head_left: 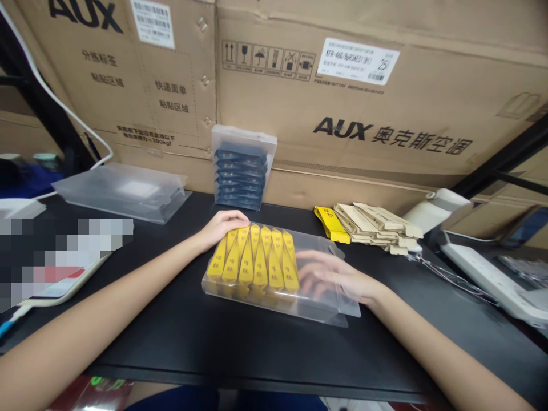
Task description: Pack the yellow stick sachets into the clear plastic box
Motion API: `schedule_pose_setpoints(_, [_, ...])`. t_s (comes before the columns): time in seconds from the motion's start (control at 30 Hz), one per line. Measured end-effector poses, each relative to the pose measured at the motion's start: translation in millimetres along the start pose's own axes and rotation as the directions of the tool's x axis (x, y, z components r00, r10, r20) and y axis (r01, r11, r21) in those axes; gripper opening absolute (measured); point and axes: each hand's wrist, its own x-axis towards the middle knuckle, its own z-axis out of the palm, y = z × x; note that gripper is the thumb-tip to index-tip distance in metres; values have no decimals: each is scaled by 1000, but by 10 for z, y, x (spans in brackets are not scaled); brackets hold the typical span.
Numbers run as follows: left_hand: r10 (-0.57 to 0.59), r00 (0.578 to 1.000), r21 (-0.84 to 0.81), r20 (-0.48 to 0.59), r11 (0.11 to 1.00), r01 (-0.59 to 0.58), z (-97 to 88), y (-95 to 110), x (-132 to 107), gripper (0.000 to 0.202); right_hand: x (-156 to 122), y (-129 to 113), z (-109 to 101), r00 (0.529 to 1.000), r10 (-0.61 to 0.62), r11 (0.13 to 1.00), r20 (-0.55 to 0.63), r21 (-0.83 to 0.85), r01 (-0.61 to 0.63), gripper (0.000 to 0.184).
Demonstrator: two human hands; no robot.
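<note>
A clear plastic box (317, 311) lies flat on the black table (214, 342), holding several yellow packets (257, 262) fanned side by side. My left hand (220, 225) rests on the box's far left corner, fingers curled over the packets' tops. My right hand (329, 274) lies flat on the box's right half, fingers spread toward the packets and smeared by motion. Neither hand grips anything.
A clear box of dark blue packets (240, 171) stands against the cardboard cartons (342, 114). An empty clear box (124, 191) lies at back left. Loose yellow packet (331, 224) and beige packets (379, 225) sit at right, beside white devices (483, 268).
</note>
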Motion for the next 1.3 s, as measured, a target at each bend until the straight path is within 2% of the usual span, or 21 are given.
schedule_pose_setpoints(0.47, [-11, 1000, 8, -12, 1000, 11, 1, 10, -2, 22, 9, -11, 22, 999, 22, 1000, -34, -4, -22, 49])
schedule_pose_setpoints(0.97, [-27, 1000, -11, -8, 1000, 27, -11, -3, 3, 22, 44, 68, -49, 995, 74, 996, -73, 51, -70, 36])
schedule_pose_setpoints(1.17, [-6, 999, -43, -35, 999, 4, -13, -33, 11, 25, 37, 40, -96, 974, 113, 993, -198, 50, -105, 35])
schedule_pose_setpoints(1.3, [-41, 997, -72, -70, 997, 36, -38, -32, 15, 24, -6, 4, -204, 945, 34, 998, -326, -37, -49, 28])
